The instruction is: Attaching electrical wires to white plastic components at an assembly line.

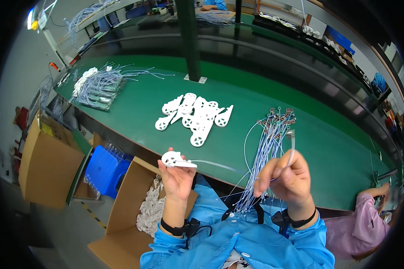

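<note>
Pointing narrow-end right, the white piece (179, 164) lies crosswise.

White pieces (204, 127): one held, many piled; cables (261, 163): dozens

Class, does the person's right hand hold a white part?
No, the left hand holds the white part; the right hand pinches a thin cable.

Assembly workshop, green workbench (139, 114), bundled cables (263, 159), cardboard boxes (51, 166)
</note>
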`<state>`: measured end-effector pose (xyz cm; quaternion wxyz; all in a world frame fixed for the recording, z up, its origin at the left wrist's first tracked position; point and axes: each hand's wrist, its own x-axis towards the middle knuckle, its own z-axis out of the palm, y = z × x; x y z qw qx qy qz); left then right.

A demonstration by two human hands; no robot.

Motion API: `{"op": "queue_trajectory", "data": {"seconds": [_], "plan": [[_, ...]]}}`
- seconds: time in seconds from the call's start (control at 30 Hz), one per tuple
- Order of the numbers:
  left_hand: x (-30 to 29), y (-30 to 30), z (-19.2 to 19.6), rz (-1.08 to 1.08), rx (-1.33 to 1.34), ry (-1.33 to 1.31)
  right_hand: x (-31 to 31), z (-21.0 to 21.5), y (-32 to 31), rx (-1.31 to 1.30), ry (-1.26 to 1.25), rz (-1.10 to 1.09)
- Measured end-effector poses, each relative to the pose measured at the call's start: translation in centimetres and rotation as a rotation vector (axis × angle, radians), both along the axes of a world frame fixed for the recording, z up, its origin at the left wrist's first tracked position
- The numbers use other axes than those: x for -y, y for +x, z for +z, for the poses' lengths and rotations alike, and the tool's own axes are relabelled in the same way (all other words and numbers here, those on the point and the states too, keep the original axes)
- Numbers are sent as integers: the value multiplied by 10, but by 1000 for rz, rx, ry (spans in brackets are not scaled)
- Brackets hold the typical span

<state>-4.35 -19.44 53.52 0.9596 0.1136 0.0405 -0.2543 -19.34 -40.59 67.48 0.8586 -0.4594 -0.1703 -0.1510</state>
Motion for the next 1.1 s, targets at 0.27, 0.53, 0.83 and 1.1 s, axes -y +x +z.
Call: {"op": "queue_trajectory", "data": {"seconds": [0.27,0.53,0.83,1.1], "plan": [[-12,-2,7,196,322,429,-27,-39,10,-82,-142,23],[-1,-28,16,-234,260,110,-45,-48,13,-188,-141,50],[25,-67,50,-442,46,30,-53,-54,8,-140,-985,-400],[23,-64,32,-470,33,169,-45,-59,1,-44,-886,-338]]}}
